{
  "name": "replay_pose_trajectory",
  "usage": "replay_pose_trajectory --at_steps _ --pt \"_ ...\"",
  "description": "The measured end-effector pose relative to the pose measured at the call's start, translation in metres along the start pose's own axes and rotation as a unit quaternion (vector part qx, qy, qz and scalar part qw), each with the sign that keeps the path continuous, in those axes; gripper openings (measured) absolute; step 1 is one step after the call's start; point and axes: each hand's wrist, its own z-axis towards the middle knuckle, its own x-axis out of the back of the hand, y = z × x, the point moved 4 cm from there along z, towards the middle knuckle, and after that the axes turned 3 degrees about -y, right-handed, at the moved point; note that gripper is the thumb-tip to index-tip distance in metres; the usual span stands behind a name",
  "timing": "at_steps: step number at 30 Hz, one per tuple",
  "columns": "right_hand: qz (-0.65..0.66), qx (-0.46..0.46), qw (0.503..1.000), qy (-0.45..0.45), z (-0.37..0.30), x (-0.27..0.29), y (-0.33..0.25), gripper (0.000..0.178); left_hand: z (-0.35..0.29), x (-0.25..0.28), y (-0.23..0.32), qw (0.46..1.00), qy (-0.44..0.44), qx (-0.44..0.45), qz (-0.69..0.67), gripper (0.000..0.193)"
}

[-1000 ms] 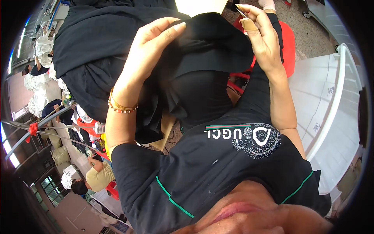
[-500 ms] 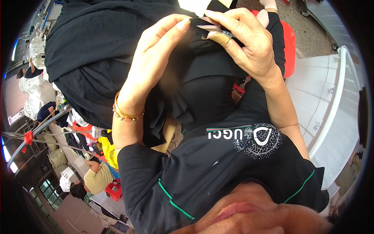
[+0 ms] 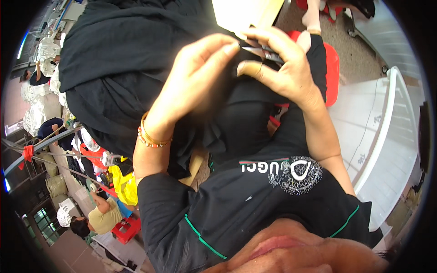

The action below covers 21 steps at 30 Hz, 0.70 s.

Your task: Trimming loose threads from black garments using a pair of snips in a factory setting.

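Thread snips (image 3: 272, 55) with short metal blades lie in my right hand (image 3: 291, 68), their points toward my left fingertips. The right thumb, with a yellowish cover on its end, stands off below the blades while the other fingers keep hold. My left hand (image 3: 200, 75) is pinched, thumb against forefinger, just left of the blade tips. What the pinch holds is too small to make out. Under and beyond both hands spreads a large heap of black cloth (image 3: 123, 45). A gold bangle and a beaded bracelet (image 3: 152, 142) circle my left wrist.
A bright, pale yellow panel (image 3: 248, 16) is beyond the hands. To the right are a red stool (image 3: 333, 77) and a large white bin (image 3: 387, 150). At left stand metal bars (image 3: 50, 144), a yellow bag (image 3: 123, 184) and a seated person (image 3: 102, 211).
Both hands sit lower in the picture, closer to my body. The snips' blades, visibly apart before, look closer together, and the right thumb has moved away from them.
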Motion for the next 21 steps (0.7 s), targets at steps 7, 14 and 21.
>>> replay_pose_trajectory --at_steps 7,14,21 --pt "0.053 -0.06 0.997 -0.011 0.007 0.028 0.009 0.015 -0.011 0.035 0.016 0.982 0.068 -0.06 0.163 0.018" --pt "0.013 -0.084 0.996 -0.008 0.012 0.012 0.02 0.022 -0.009 0.044 -0.004 0.998 0.069 0.002 -0.005 0.021" --pt "-0.034 0.087 0.993 -0.074 0.024 -0.008 -0.009 0.034 -0.012 0.042 -0.004 0.997 0.068 -0.012 -0.037 0.021"
